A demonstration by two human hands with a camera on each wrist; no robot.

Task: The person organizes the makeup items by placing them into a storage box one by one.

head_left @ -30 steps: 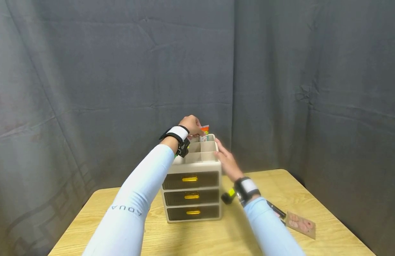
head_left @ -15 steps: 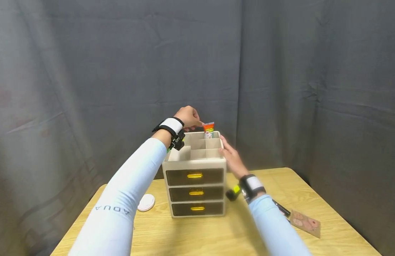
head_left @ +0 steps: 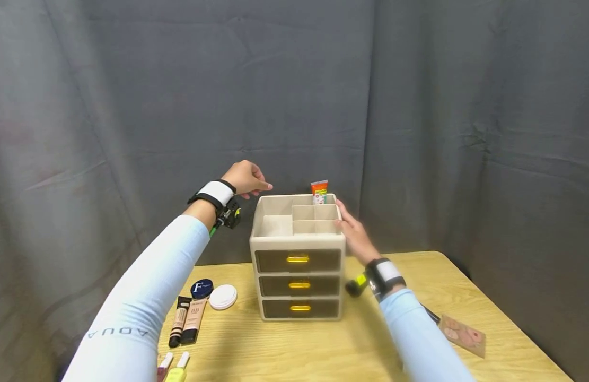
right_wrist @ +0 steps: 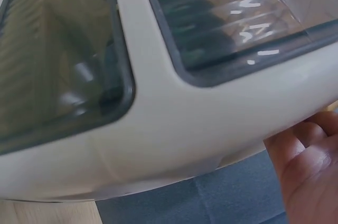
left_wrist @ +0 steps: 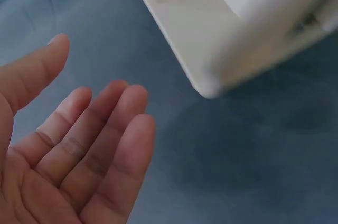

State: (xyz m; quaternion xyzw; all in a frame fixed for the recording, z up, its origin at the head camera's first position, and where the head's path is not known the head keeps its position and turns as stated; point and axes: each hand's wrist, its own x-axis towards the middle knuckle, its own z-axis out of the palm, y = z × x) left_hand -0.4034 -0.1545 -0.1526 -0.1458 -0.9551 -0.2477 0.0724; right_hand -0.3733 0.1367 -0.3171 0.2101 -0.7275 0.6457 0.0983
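A cream drawer organizer (head_left: 301,244) stands on the table, with smoky drawer fronts, gold handles and an open divided top. An orange-topped tube (head_left: 319,192) stands upright in its back right compartment. My left hand (head_left: 248,178) hovers in the air just past the organizer's back left corner. Nothing lies between its fingers; in the left wrist view the loosely bent fingers (left_wrist: 105,145) are apart from the rim. With thumb and fingers at the upper rim, my right hand (head_left: 355,233) holds the organizer's right side. Part of that hand falls outside the right wrist view.
Left of the organizer lie a white round case (head_left: 223,296), a dark blue round case (head_left: 201,288) and two cosmetic tubes (head_left: 193,321). Nearer are two small bottles (head_left: 177,373), partly cut off. A patterned card-like piece (head_left: 463,336) lies right. A grey curtain (head_left: 179,106) hangs behind.
My left hand has let go of the orange-topped tube and moved left, away from it. The tube stays standing in the compartment. My right hand remains at the organizer's side.
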